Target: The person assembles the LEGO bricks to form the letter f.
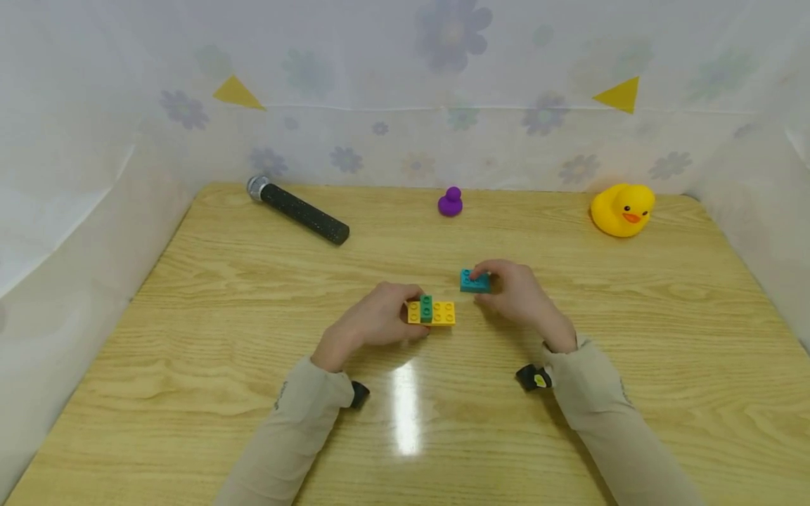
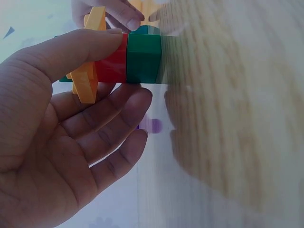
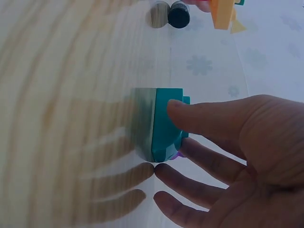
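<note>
My left hand (image 1: 382, 314) holds a stack of toy building bricks, thumb on the near side and fingers on the far side. In the head view the stack's yellow brick (image 1: 445, 313) carries a small green brick (image 1: 427, 309) across its top. The left wrist view shows a red brick (image 2: 112, 64) below the yellow one, and another green brick (image 2: 144, 58) at the bottom, by the tabletop. To the right, my right hand (image 1: 515, 292) pinches a teal brick (image 1: 471, 284) that sits on the table. Its thumb presses the teal side (image 3: 166, 123); the other fingertips are partly hidden.
A black microphone (image 1: 304, 213) lies at the back left of the wooden table (image 1: 209, 337). A small purple duck (image 1: 451, 202) stands at the back middle, a larger yellow duck (image 1: 620, 211) at the back right. A flowered white curtain (image 1: 380, 84) hangs behind.
</note>
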A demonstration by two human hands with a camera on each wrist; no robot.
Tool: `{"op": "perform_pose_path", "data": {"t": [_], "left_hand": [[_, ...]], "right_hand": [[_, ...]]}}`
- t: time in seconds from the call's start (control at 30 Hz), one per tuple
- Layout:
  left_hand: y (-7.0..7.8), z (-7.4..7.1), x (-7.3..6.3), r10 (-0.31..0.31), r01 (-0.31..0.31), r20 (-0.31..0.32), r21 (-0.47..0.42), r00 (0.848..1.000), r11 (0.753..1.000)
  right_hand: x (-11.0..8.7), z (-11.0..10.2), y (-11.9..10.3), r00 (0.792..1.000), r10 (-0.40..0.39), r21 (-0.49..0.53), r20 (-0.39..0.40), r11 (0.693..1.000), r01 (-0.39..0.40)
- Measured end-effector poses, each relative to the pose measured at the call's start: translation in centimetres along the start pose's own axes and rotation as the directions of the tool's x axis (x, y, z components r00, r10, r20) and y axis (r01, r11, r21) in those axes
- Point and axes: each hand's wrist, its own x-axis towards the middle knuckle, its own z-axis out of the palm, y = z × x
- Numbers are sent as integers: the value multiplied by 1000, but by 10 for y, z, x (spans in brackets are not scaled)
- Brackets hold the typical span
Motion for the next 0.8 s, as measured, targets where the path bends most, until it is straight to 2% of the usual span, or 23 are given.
{"op": "perform_pose_path", "data": {"t": [0.37,0.8], "left_hand": [[1,0,-1,-1,1,-6,-13,1000,1000],[1,-1,-1,12,-12,-4,-1,1000,1000]], "right_hand": [[-2,1,-5,1000,4,-60,7,998,-4],[-3,-2,-10,999,34,9,-5,999,-34]]}}
